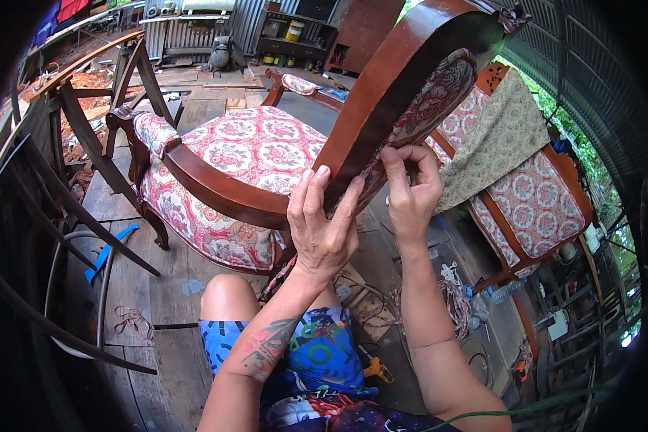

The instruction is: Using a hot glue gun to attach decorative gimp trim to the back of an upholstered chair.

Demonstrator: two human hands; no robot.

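Note:
An upholstered armchair [255, 147] with a glossy brown wooden frame and red-and-white floral fabric stands before me. My left hand [322, 227] lies against the lower part of its backrest frame [371, 93]. Its fingers are spread, the index fingertip touching the edge where wood meets fabric. Beside it, my right hand [412, 191] is closed in a pinch at the back panel's fabric edge. What lies between thumb and fingers is too small to make out. A braided cord [277, 282] hangs below the seat, near my left wrist.
At right stands another floral-upholstered seat [536, 216], draped with beige patterned cloth [493, 137]. Tangled cord [453, 306] and a yellow tool [376, 369] lie on the plank floor. Dark curved metal bars [72, 209] rise at left. Shelves [295, 39] stand at the back.

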